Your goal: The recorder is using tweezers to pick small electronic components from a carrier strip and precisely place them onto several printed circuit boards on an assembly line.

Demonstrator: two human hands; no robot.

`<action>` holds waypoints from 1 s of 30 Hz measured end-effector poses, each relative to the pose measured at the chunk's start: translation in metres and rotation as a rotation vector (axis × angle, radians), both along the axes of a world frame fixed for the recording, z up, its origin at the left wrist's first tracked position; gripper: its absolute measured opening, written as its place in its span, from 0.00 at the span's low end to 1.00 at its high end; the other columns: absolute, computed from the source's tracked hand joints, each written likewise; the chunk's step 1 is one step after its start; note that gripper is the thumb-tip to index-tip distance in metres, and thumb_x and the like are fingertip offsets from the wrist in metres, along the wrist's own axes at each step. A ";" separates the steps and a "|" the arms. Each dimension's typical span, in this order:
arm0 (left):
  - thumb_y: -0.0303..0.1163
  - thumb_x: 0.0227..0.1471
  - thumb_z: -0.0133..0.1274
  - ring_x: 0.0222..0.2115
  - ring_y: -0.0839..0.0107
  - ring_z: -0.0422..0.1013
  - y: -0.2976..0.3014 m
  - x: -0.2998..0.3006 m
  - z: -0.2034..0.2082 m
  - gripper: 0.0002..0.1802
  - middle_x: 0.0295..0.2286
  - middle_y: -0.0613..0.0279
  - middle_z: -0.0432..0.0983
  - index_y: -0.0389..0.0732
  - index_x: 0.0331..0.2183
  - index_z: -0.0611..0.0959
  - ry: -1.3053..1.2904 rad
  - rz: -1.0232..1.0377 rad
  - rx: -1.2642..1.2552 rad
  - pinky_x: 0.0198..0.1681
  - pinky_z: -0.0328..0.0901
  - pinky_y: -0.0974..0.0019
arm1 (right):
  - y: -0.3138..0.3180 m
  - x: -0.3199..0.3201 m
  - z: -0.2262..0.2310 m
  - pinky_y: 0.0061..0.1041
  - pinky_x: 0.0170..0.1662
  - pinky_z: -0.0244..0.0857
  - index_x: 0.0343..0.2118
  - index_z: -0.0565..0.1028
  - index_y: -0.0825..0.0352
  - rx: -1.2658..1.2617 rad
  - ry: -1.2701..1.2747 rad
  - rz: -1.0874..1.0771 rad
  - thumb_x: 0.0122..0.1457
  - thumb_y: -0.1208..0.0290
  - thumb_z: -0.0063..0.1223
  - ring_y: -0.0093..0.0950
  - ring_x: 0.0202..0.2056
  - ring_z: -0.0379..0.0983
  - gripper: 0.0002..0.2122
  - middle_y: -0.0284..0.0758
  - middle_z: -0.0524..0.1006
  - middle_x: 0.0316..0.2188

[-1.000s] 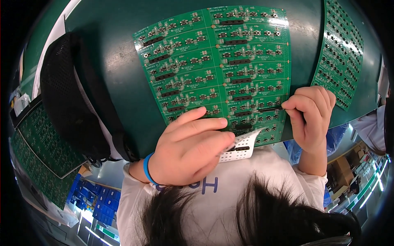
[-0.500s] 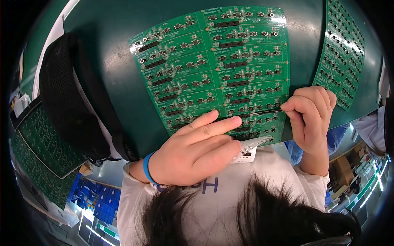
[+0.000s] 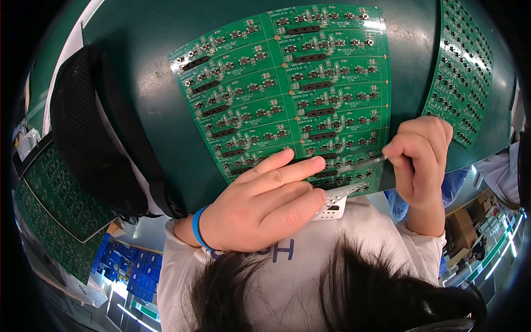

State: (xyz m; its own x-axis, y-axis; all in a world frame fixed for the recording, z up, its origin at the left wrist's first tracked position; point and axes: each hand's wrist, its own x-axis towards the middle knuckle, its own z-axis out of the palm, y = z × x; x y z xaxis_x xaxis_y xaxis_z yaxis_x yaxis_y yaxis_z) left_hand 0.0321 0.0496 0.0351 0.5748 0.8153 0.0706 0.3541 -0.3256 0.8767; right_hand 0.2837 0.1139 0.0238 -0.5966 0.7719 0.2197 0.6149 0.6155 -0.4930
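Note:
A large green circuit board panel lies before me, with rows of small black buttons and dark connector strips. My left hand rests across its near edge with fingers stretched out and apart. By the left thumb is a white perforated sheet, partly covered by the hand. My right hand, at the panel's right edge, is closed in a pinch on a slim dark pointed tool. Motion blurs the tool, which reaches left over the near rows; its exact kind and tip are unclear.
Another populated green panel lies at the far right of the dark green table. A black padded strap lies to the left, beside more green boards. Below the table are blue bins and cardboard boxes.
The tool has shifted slightly nearer to me and is now blurred, with the right fingertips a little lower. The panel has slid very slightly left and away at its far side. The left hand stays put.

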 end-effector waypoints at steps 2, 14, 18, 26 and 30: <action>0.18 0.43 0.55 0.46 0.56 0.71 0.000 0.000 0.000 0.18 0.30 0.59 0.78 0.38 0.40 0.74 -0.009 0.013 -0.007 0.57 0.54 0.53 | 0.000 0.000 0.000 0.24 0.35 0.50 0.25 0.74 0.57 -0.013 0.027 -0.008 0.40 0.72 0.58 0.25 0.25 0.65 0.07 0.27 0.71 0.25; 0.17 0.41 0.54 0.46 0.56 0.71 0.001 -0.001 -0.001 0.19 0.31 0.59 0.78 0.39 0.39 0.74 -0.011 0.003 -0.016 0.56 0.54 0.53 | -0.006 0.005 0.001 0.23 0.36 0.51 0.26 0.77 0.57 0.088 -0.030 -0.055 0.37 0.71 0.57 0.26 0.27 0.67 0.09 0.27 0.72 0.25; 0.17 0.41 0.55 0.46 0.56 0.71 0.001 -0.001 0.000 0.19 0.31 0.59 0.78 0.39 0.39 0.74 -0.008 0.005 -0.013 0.56 0.54 0.54 | -0.006 0.005 0.000 0.23 0.35 0.51 0.26 0.77 0.57 0.094 -0.043 -0.040 0.38 0.70 0.58 0.25 0.27 0.67 0.08 0.27 0.72 0.26; 0.18 0.41 0.56 0.46 0.57 0.71 0.002 -0.001 0.000 0.19 0.31 0.59 0.78 0.39 0.39 0.74 -0.004 -0.001 -0.018 0.56 0.54 0.54 | -0.006 0.004 0.001 0.23 0.35 0.51 0.26 0.77 0.57 0.098 -0.032 -0.038 0.37 0.70 0.58 0.26 0.27 0.67 0.09 0.27 0.72 0.25; 0.18 0.40 0.56 0.46 0.57 0.71 0.001 -0.001 -0.001 0.20 0.31 0.59 0.78 0.40 0.39 0.74 -0.007 0.011 -0.012 0.56 0.54 0.54 | -0.005 0.003 0.001 0.23 0.35 0.52 0.26 0.77 0.57 0.117 -0.015 -0.053 0.36 0.71 0.57 0.26 0.27 0.67 0.09 0.27 0.72 0.25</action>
